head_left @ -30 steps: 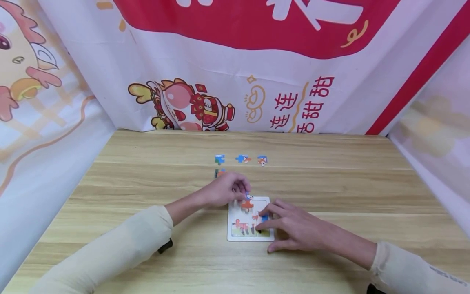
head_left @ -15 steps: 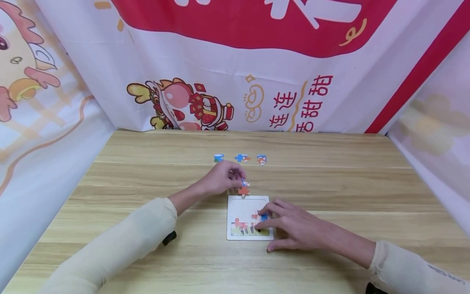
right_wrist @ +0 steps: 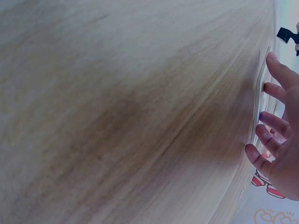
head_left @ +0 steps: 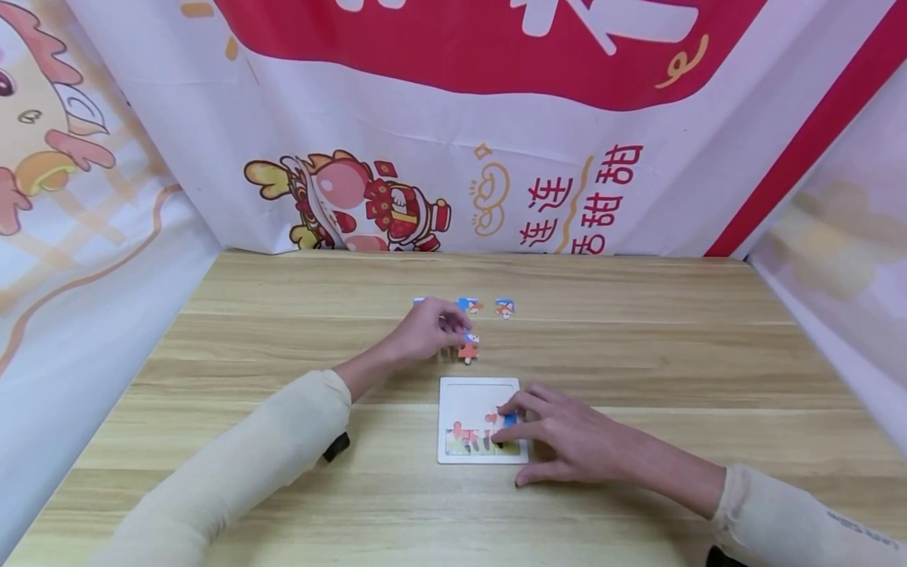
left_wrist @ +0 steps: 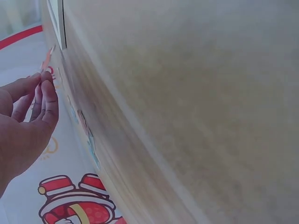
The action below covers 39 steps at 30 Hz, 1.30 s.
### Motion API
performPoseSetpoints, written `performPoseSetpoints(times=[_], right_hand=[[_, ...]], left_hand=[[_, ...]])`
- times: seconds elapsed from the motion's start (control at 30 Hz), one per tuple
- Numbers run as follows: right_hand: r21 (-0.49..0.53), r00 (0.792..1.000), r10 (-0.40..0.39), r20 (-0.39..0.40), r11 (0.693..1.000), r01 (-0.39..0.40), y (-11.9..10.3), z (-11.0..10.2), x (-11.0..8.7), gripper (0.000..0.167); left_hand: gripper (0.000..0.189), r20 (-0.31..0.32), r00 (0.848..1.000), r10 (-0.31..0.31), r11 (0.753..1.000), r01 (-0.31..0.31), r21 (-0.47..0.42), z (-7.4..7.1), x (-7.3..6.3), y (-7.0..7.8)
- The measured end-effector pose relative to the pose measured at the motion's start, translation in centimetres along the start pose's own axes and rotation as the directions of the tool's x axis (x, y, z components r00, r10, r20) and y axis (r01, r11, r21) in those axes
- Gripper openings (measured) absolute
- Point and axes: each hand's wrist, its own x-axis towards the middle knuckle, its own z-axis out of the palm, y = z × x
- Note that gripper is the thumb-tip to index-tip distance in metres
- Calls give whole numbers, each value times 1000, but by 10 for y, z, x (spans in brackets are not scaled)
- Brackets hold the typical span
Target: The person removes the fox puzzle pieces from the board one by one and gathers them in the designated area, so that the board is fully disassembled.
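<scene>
In the head view my left hand (head_left: 427,329) pinches an orange and blue jigsaw piece (head_left: 468,350) between thumb and fingertips, just beyond the far edge of a white puzzle tray (head_left: 469,402). The left wrist view has the same piece (left_wrist: 47,58) edge-on at the fingertips. My right hand (head_left: 567,433) lies over the tray's right side with fingers spread, fingertips on the fitted pieces and thumb by the near right corner. Pink and green fitted pieces (head_left: 464,442) line the tray's near side, and a blue one (head_left: 510,421) is partly under the fingers.
Farther back on the wooden table (head_left: 638,339) lie a blue and orange loose piece (head_left: 468,305) and a fox-faced piece (head_left: 505,307). Another blue piece (head_left: 418,302) is mostly hidden behind the left hand. A printed cloth (head_left: 425,118) stands along the table's back edge.
My left hand has carried the orange and blue jigsaw piece off the tray's far part, away toward the loose pieces, which it now partly covers. The right hand has stayed in place.
</scene>
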Motion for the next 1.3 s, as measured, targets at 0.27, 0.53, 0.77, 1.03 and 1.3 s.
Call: performPoseSetpoints(times=[0.27, 0.53, 0.77, 1.03, 1.3], right_hand=[[-17, 999, -23, -23, 1000, 23, 1, 0, -1, 52], [-13, 1000, -5, -4, 1000, 5, 0, 1, 0, 54], [-6, 1000, 17, 14, 1000, -17, 0, 0, 0, 56], [-1, 1000, 17, 12, 1000, -17, 0, 1, 0, 56], [-2, 1000, 17, 7, 1000, -17, 0, 1, 0, 55]], left_hand=[[15, -37, 995, -90, 996, 90, -23, -1, 11, -2], [14, -28, 997, -67, 992, 70, 105, -2, 21, -6], [12, -4, 1000, -30, 972, 30, 233, -1, 26, -8], [12, 2, 1000, -29, 959, 27, 283, 1, 29, -10], [12, 0, 999, -43, 949, 41, 312, 0, 30, -8]])
